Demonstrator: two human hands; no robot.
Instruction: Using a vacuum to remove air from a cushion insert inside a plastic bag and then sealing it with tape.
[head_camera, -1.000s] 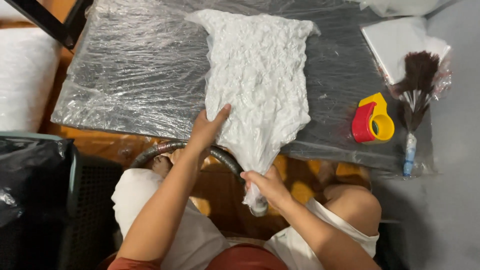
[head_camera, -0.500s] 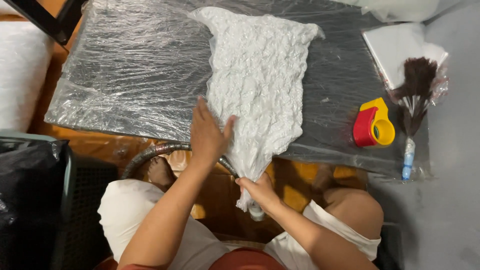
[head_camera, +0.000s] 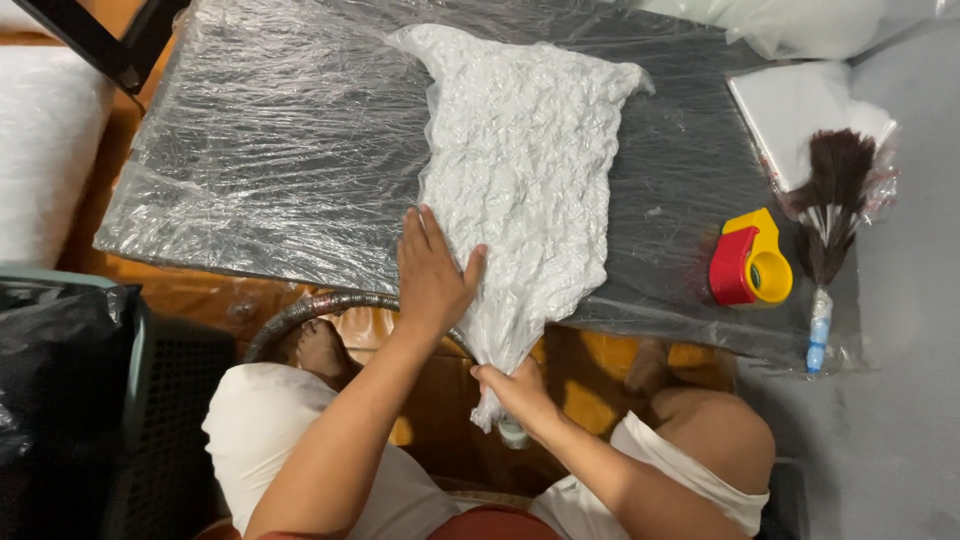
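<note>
The white cloth (head_camera: 520, 190) lies on the film-covered counter (head_camera: 280, 150), its narrow end hanging off the near edge. Your left hand (head_camera: 432, 275), arm extended, presses flat and open on it. Your right hand (head_camera: 515, 392) is clenched around the gathered end below the edge.

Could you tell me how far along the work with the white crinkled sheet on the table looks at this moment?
Done: the white crinkled sheet lies spread over the plastic-wrapped table. In hand: the left hand presses flat on its near edge, while the right hand has a grip on the gathered tail hanging off the table. Left: that tail is still bunched, and the tape dispenser and feather duster lie untouched.
</note>
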